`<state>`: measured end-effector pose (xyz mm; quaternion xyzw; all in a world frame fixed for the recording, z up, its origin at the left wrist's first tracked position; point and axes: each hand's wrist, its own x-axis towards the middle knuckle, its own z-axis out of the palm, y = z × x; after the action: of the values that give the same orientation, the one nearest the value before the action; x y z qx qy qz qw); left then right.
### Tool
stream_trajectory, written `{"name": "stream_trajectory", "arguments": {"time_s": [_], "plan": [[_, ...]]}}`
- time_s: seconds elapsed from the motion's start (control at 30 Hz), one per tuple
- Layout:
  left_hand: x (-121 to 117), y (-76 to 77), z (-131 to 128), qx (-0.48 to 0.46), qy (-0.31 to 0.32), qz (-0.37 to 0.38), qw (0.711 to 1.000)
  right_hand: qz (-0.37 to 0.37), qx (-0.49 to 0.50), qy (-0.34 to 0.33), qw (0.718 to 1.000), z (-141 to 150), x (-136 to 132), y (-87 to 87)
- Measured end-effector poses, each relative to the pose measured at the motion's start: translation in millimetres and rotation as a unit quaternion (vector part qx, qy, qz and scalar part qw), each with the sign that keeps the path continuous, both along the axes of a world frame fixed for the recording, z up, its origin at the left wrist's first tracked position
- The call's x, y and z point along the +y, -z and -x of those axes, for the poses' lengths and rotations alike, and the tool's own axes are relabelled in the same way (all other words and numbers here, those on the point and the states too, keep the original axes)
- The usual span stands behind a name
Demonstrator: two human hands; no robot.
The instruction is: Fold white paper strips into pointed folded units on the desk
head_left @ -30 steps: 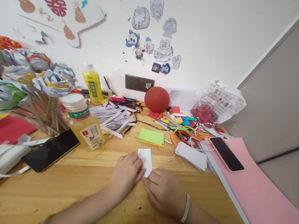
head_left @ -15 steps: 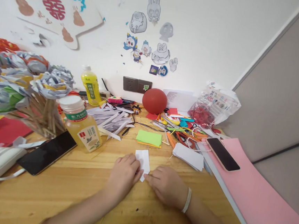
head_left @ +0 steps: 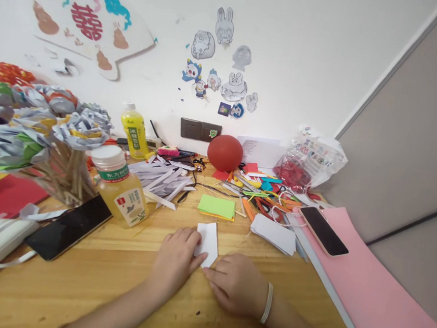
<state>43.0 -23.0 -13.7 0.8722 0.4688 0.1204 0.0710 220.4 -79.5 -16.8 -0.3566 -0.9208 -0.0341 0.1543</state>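
A small white slip of paper (head_left: 209,237) lies on the wooden table (head_left: 116,277) in front of me. My left hand (head_left: 175,260) rests on its left edge with the fingers pressed down flat on it. My right hand (head_left: 234,283) presses the slip's near right corner with its fingertips; a white bracelet circles that wrist. Both hands hold the paper against the table.
A stack of green notes (head_left: 218,206) and a pile of white slips (head_left: 274,233) lie just beyond. A juice bottle (head_left: 120,186), two phones (head_left: 68,226) (head_left: 323,231), white paper strips (head_left: 164,177), a red ball (head_left: 225,153), paper flowers (head_left: 42,123) and pink card (head_left: 375,295) surround them.
The view shifted slightly. My hands stayed on the slip, with the right fingertips moving a little along its near corner.
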Motion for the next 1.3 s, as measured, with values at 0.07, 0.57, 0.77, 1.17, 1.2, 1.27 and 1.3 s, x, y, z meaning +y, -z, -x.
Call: {"name": "stream_trajectory", "arguments": {"time_s": [0.07,0.57,0.77,1.17,1.2,1.27,1.3], "plan": [[4,-0.7,5,-0.015,-0.009,0.004,1.0,0.02,0.005,-0.002,1.0,0,1,0.2],[23,-13.7,40,-0.01,0.295,-0.11,0.949,0.032,-0.032,0.117,0.992,-40,24,-7.0],[10,-23.2,35,-0.026,0.358,-0.056,0.932,0.007,-0.037,0.196,0.98,-37,26,-2.0],[36,10.7,38,-0.054,0.248,-0.15,0.956,0.036,0.023,0.163,0.986,-22,25,-6.7],[34,7.2,36,-0.056,0.258,-0.155,0.952,0.028,0.026,0.173,0.984,-23,26,-6.3],[25,-1.6,31,-0.062,0.286,-0.167,0.942,-0.002,0.024,0.197,0.98,-23,28,-4.0],[19,-6.2,27,-0.068,0.3,-0.17,0.936,-0.02,0.019,0.202,0.979,-21,29,-1.8]]}}
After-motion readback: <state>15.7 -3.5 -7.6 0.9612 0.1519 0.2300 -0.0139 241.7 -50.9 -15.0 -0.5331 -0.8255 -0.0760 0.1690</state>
